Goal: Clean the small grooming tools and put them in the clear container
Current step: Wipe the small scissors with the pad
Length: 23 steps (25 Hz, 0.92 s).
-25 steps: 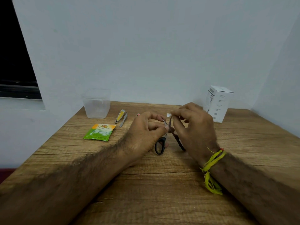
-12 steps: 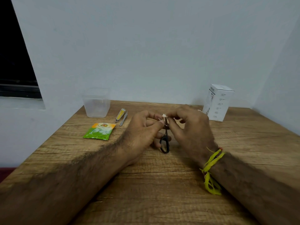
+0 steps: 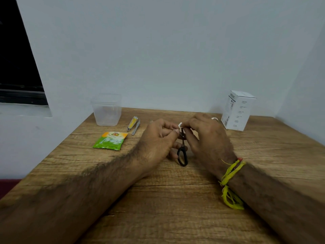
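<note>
Near the worktop's middle, the left hand (image 3: 158, 138) pinches the scissors (image 3: 182, 152) upright, handles down; the right hand (image 3: 205, 136) pinches a white wipe (image 3: 180, 124) at the blade tips. The container (image 3: 106, 111) stands at the far left corner.

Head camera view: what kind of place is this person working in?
Probably a plain room at home or in an office: a wooden table pushed into a corner of bare white walls, with a dark window at the left.
</note>
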### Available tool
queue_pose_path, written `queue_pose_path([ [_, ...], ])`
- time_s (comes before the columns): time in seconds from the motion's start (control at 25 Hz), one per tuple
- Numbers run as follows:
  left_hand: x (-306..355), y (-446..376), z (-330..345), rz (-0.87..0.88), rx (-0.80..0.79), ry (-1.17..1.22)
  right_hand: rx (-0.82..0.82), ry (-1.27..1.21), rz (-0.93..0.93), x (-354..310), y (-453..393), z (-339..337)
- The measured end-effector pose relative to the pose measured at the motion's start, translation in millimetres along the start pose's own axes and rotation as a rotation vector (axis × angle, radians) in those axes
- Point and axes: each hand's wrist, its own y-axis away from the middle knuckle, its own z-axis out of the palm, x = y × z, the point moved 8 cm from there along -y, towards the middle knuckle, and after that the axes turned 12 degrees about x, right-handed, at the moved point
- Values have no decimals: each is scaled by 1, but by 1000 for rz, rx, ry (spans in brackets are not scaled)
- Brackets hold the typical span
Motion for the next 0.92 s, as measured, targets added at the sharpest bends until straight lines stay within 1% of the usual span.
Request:
queue_pose_path([
  [0.24,1,1,-1,2,24,1,-25,3,-4,0,0,2],
  [0.4,1,0,-1,-18,30,20,-55,18,-51,-2,2,1],
  [0.48,1,0,-2,-12,31,20,-57,12,-37,-2,2,1],
  [0.6,0,0,1,-20,26,27,-106,20,-50,-3,3,3],
  [0.92,0,1,0,-53,10,46,-95,36,-59,-6,2,-1],
])
